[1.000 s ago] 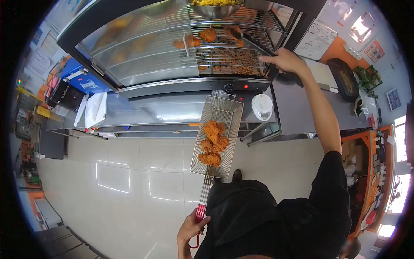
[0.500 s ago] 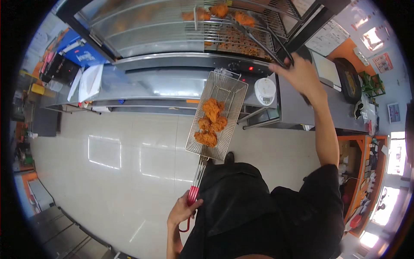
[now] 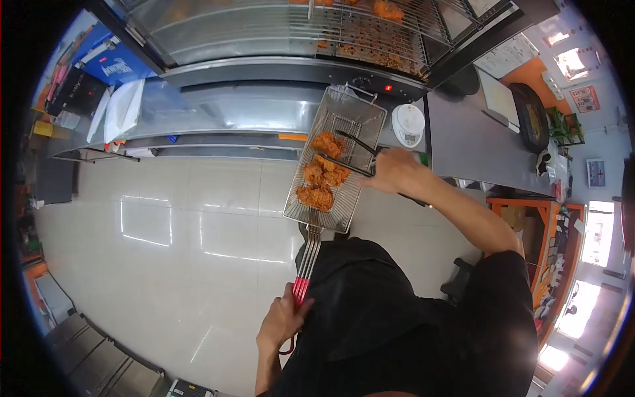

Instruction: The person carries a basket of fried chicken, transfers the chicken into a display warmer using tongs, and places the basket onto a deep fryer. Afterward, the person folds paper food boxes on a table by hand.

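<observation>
My left hand [image 3: 283, 321] is wrapped round the red handle of a wire fryer basket [image 3: 342, 109], which extends away from me above the floor. Several pieces of fried chicken lie inside it. In my right hand [image 3: 399, 173] are dark tongs [image 3: 352, 167], reaching over the basket from the right. Their tips are apart, one on each side of the farthest fried chicken piece [image 3: 326, 141]; whether they press on it I cannot tell. Nearest the handle lies another fried chicken piece [image 3: 315, 197].
Beyond the basket stands a glass-fronted warming cabinet [image 3: 264, 65] with racks, crumbs and a few fried chicken pieces [image 3: 388, 10]. A white kitchen scale [image 3: 408, 122] sits right of the basket's far end. A grey counter [image 3: 456, 142] runs along the right.
My right hand has brought the tongs down from the cabinet's racks to the basket. A piece at their tips in the cabinet is no longer between them. The basket stays nearly in place.
</observation>
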`<state>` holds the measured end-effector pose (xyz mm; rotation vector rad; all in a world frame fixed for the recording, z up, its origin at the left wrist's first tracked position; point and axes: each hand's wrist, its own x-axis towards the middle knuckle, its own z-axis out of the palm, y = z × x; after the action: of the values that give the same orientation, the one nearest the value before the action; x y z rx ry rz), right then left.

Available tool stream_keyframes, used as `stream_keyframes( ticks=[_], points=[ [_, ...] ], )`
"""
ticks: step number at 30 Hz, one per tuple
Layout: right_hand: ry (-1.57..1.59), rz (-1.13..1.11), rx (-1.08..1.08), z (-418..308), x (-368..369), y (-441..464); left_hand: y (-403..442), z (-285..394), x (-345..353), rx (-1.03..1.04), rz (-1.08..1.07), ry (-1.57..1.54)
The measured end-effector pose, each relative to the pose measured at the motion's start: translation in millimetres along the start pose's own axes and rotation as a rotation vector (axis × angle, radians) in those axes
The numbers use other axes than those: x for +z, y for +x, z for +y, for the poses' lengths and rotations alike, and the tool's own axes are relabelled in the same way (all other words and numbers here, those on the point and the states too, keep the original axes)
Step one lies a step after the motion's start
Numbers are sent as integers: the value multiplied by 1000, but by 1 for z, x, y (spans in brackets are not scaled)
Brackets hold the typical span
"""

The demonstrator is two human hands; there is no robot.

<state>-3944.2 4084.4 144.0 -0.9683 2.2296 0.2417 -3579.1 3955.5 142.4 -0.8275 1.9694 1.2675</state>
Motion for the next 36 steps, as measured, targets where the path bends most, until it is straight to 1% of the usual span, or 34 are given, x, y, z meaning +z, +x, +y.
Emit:
stream_keyframes(
  ticks=[2, 5, 6, 9, 12, 15, 18, 21, 24, 27, 30, 33, 36],
  points=[
    [-54, -84, 42, -12, -5, 9, -3, -5, 8, 67, 84, 79],
    [-129, -141, 84, -31, -12, 10, -6, 8, 7, -25, 22, 17],
    [-149, -149, 98, -36, -16, 7, -4, 6, 7, -13, 12, 5],
    [-89, -351, 208, -51, -44, -2, 0, -1, 6, 33, 23, -8],
    [-111, -250, 166, -47, -34, 6, 0, -7, 9, 88, 71, 4],
    [-153, -266, 229, -54, -19, 24, 5, -14, 6, 143, 89, -1],
    [-167, -109, 123, -58, -16, 9, 9, -21, 5, 159, 87, -7],
    [-27, -101, 196, -41, -14, -1, 9, -19, -2, 143, 61, -18],
    [241, -181, 268, -27, -36, -23, 9, -21, -9, 135, 41, -19],
    [615, -179, 272, 10, -30, -50, 12, -24, -14, 141, 35, -19],
    [900, -60, 254, 18, -37, -91, 11, -22, -22, 112, 15, -7],
    [969, 87, 274, 29, -59, -125, 16, -21, -26, 65, -44, 19],
    [861, 251, 384, 54, -96, -147, 18, -25, -26, 47, -52, 61]
  ],
)
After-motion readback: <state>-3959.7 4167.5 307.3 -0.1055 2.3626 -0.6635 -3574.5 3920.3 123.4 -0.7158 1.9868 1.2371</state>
